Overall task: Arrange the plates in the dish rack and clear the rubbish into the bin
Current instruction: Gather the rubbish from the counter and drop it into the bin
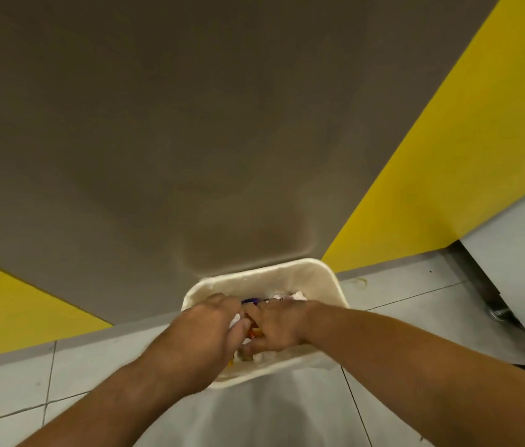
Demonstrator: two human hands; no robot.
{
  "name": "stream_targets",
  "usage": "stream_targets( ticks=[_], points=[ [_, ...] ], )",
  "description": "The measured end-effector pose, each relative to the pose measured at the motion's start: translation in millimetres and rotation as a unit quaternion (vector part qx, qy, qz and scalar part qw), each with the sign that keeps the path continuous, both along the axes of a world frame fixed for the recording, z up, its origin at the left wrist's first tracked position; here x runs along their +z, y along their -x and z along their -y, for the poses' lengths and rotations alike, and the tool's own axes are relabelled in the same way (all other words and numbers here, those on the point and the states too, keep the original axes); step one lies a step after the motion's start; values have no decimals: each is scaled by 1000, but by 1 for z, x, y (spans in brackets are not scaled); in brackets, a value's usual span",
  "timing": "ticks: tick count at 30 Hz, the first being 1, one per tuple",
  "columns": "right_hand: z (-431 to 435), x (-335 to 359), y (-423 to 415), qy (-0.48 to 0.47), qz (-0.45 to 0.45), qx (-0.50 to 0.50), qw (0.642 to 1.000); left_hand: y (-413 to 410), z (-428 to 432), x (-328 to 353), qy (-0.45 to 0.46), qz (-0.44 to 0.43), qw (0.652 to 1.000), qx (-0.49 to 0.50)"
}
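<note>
A cream plastic bin (303, 269) stands on the tiled floor against the wall, seen from above. Both my hands are over its mouth, close together. My left hand (203, 333) is curled around crumpled white paper with orange and red scraps showing under the fingers. My right hand (278, 327) is closed on the same bundle of rubbish (253, 332) from the other side. More rubbish (287, 296), white paper and a blue wrapper, lies inside the bin at the far side. No plates or dish rack are in view.
A brown-grey wall panel (190, 124) rises behind the bin, flanked by yellow wall sections (448, 156). Pale floor tiles (399, 317) surround the bin. A grey cabinet edge with a metal foot (496, 312) stands at the right.
</note>
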State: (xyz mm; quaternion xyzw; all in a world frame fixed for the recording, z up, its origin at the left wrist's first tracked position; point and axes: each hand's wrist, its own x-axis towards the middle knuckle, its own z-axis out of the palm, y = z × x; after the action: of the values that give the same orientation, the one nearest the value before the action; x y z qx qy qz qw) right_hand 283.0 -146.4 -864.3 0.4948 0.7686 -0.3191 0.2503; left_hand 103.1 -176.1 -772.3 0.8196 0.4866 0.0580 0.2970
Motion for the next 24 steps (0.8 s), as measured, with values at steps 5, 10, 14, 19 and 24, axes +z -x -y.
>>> stream_targets(
  ticks=[5, 10, 14, 19, 24],
  points=[
    [10, 40, -23, -61, -94, -75, 991, -31, -18, -40, 108, -119, 986, -43],
    [16, 58, -37, -102, -80, -108, 986, -41, -25, -43, 126, -144, 978, -81],
    [24, 84, -38, -128, -80, -150, 977, -29, -33, -8, 45, -146, 984, -87],
    [39, 161, -36, -144, -75, -182, 970, -5, -32, 79, -6, -103, 992, -72],
    [58, 280, -31, -150, -77, -217, 962, 10, -16, 197, -35, -117, 987, -101]
  ],
)
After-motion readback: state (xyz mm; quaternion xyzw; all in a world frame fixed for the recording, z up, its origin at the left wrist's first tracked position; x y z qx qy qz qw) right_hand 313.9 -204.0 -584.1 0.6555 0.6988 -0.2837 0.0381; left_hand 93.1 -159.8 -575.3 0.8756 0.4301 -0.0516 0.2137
